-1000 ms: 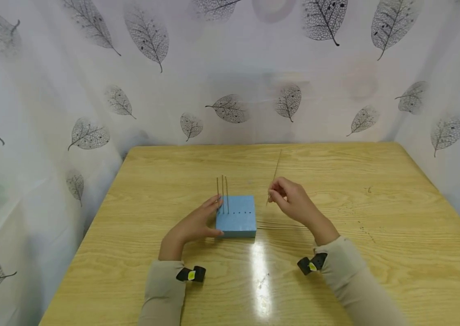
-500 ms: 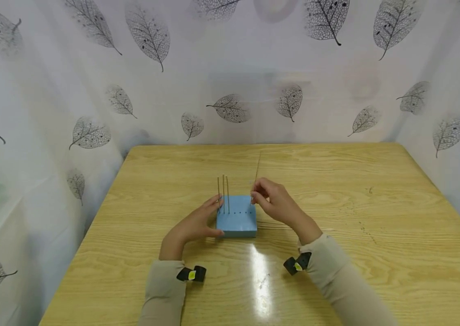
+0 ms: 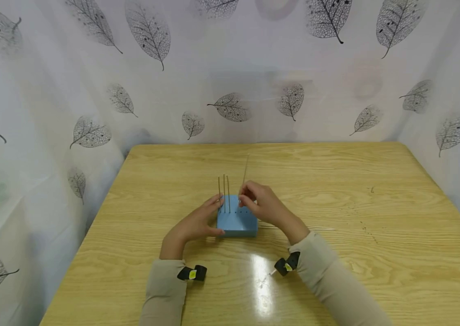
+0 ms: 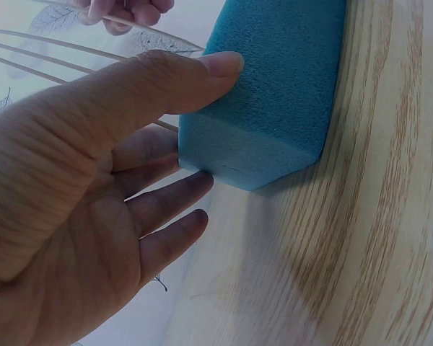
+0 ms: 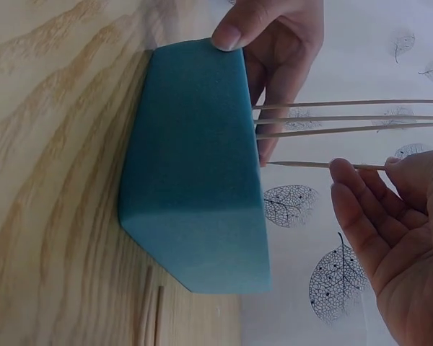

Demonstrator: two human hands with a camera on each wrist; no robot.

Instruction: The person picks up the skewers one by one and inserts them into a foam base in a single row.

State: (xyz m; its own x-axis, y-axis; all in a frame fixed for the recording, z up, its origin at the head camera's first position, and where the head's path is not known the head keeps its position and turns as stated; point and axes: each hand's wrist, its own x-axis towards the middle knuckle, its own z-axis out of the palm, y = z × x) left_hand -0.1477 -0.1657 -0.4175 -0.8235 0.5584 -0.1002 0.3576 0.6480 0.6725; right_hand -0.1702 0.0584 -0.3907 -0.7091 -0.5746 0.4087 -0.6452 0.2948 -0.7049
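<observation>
A blue foam block (image 3: 237, 222) with a row of small holes along its top lies on the table. Three thin wooden skewers (image 3: 229, 192) stand upright in its left part. My left hand (image 3: 195, 222) holds the block's left end, thumb (image 4: 220, 66) on the front face and fingers behind. Between thumb and fingertips my right hand (image 3: 264, 203) pinches another skewer (image 5: 303, 164), raised over the block and leaning slightly. In the right wrist view its pointed tip is at the block's top, beside the standing skewers; whether it has entered a hole I cannot tell.
Several loose skewers (image 3: 315, 227) lie on the wooden table (image 3: 376, 271) to the right of the block, partly under my right forearm. A white curtain (image 3: 254, 59) with a leaf print hangs behind the table and at its sides.
My right hand has moved left with the skewer, from right of the block to over its top. The left hand and the standing skewers have stayed in place.
</observation>
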